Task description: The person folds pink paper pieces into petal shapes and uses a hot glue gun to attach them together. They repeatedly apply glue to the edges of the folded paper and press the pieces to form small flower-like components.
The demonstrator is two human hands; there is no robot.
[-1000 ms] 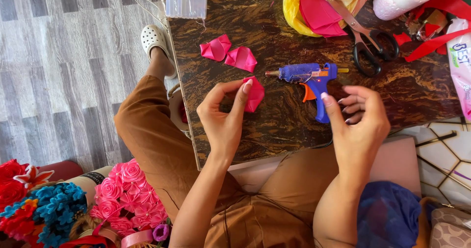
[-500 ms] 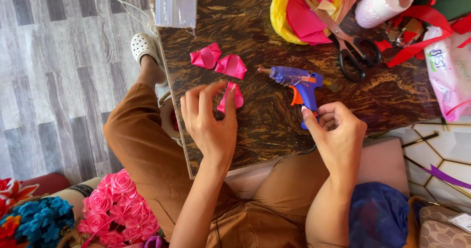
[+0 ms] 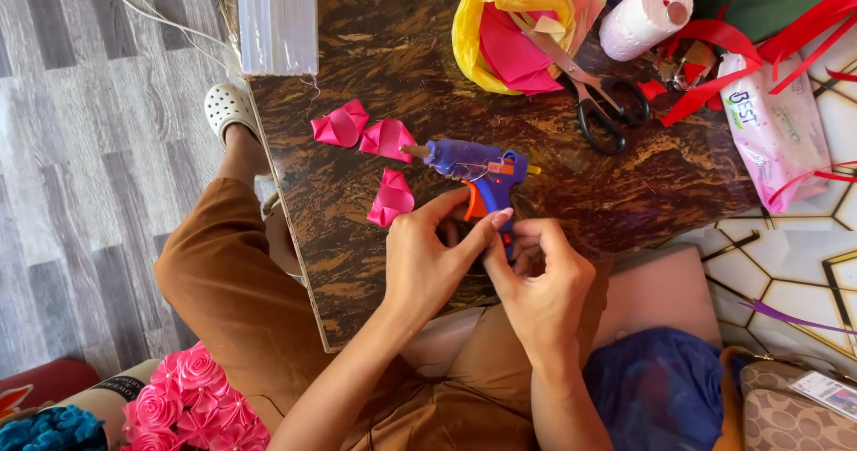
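A blue hot glue gun (image 3: pixel 471 160) with an orange trigger lies on the dark marbled table (image 3: pixel 375 40), nozzle pointing left. My left hand (image 3: pixel 427 265) and my right hand (image 3: pixel 541 283) meet at its handle. The left thumb and forefinger close around the trigger area. The right fingers curl at the handle's base, and what lies between the two hands is hidden. A folded pink ribbon petal (image 3: pixel 391 198) rests on the table just left of my left hand, touching nothing. Two more pink petals (image 3: pixel 339 124) (image 3: pixel 386 138) lie beyond it by the nozzle.
Black-handled scissors (image 3: pixel 600 103), a yellow bag of pink pieces (image 3: pixel 509 22), a white thread spool (image 3: pixel 644 13), red ribbon (image 3: pixel 714 36) and a pink wipes pack (image 3: pixel 775 129) fill the far right. A clear packet (image 3: pixel 277 18) sits far left. Pink ribbon roses (image 3: pixel 192 397) lie by my knee.
My left hand has set down the pink petal it held and moved right to the glue gun handle. My right hand has stayed at the handle, closing in beside the left.
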